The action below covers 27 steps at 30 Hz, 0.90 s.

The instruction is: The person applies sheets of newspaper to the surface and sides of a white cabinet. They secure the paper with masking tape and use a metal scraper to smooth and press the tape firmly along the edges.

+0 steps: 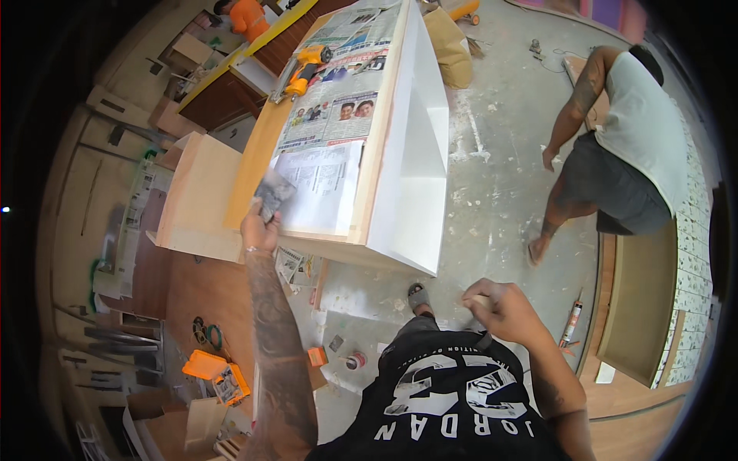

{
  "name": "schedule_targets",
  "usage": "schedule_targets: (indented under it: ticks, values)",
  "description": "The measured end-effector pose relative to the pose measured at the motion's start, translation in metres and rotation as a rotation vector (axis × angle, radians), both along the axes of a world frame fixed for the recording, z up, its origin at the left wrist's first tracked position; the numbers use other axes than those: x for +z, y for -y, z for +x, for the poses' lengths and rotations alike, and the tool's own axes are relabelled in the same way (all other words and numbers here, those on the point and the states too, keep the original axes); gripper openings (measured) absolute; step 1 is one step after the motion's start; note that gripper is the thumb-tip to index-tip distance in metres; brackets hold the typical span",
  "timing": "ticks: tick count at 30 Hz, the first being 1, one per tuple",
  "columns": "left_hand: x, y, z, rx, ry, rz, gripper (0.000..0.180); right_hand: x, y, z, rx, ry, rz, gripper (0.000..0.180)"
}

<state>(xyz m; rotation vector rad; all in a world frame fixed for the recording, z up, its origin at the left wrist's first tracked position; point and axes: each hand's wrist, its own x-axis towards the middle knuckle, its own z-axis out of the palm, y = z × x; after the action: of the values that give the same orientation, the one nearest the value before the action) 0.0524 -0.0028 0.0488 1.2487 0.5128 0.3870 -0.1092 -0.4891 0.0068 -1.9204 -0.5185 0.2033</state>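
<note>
My left hand [260, 229] grips a mottled grey rag-like piece [274, 194], slightly blurred. It lies over the near left part of a wooden cabinet, where white printed sheets [323, 184] and newspaper [330, 115] cover the upper face. An orange nail gun [305, 73] rests farther along on the newspaper. The cabinet's white-lined open side [419, 200] faces right. My right hand [503, 311] is raised in front of my body, away from the cabinet, with its fingers curled closed. Whether anything sits inside that hand is hidden.
A co-worker in a white top [642, 131] stands at the right, another in orange [247, 19] at the far left. Left of the cabinet is a plywood box [201, 196]. An orange toolbox [219, 376], a small can [355, 360] and a sealant tube [571, 323] lie around the floor.
</note>
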Motion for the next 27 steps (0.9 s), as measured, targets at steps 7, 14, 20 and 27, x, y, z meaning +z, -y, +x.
schedule_targets:
  ticks: [7, 14, 20, 27]
  values:
    - [0.005, 0.078, -0.065, -0.161, -0.389, 0.623, 0.061, -0.006, 0.028, -0.026, -0.259, -0.192, 0.212, 0.010]
    - [-0.029, 0.253, -0.138, -0.951, -0.366, -0.181, 0.042, 0.008, 0.035, 0.009, -0.157, -0.091, 0.386, 0.011]
    - [-0.037, 0.269, -0.081, -0.777, -0.533, -0.436, 0.034, 0.028, 0.036, 0.091, 0.073, 0.020, 0.294, 0.018]
    - [-0.007, 0.242, -0.027, -0.553, -0.225, -0.078, 0.010, 0.071, 0.002, 0.217, 0.360, 0.008, 0.106, 0.023]
